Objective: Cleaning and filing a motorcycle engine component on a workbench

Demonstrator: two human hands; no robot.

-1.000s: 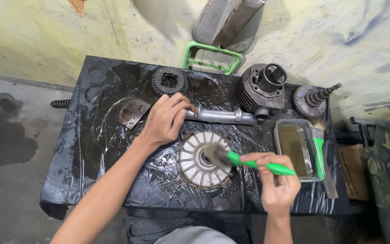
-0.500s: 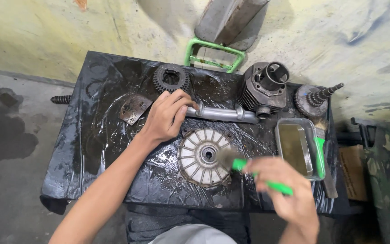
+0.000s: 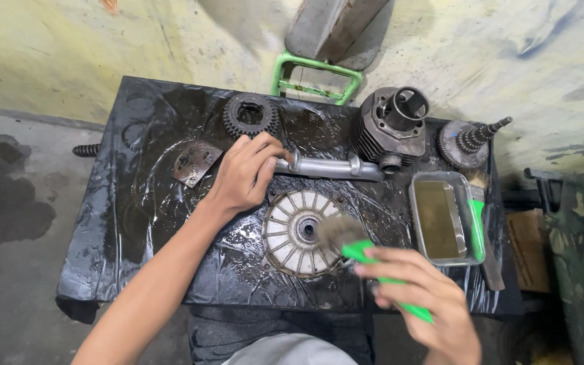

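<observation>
Closest to me, my right hand (image 3: pixel 427 304) is wrapped around the green handle of a paintbrush (image 3: pixel 366 260), fingers clenched on it, and it is blurred. The brush's grey bristles hang over the right part of a round finned metal disc (image 3: pixel 297 232); whether they touch it I cannot tell. The disc lies flat on the black plastic sheet (image 3: pixel 123 223) that covers the low table, wet and shiny around it.

Just right of the disc sits a clear rectangular tray (image 3: pixel 446 217) holding a shallow pool of murky brownish liquid. A second green-handled brush (image 3: pixel 478 226) lies along the tray's right edge.

Further out, my left hand (image 3: pixel 246 170) rests palm down on the sheet, fingers curled loosely over the left end of a grey metal tube (image 3: pixel 332 167) that lies crosswise just beyond the disc. I see the fingertips touching it, though a firm grasp I cannot confirm. Left of that hand lies a small flat rusty plate (image 3: pixel 194 162).

Toward the far edge I see a toothed gear ring (image 3: pixel 251 115), a dark finned engine cylinder (image 3: pixel 393 125) standing with its bore open upward, and a gear shaft cluster (image 3: pixel 471 140) at the right corner. Beyond the table a green metal frame (image 3: pixel 315 78) leans against the wall.
</observation>
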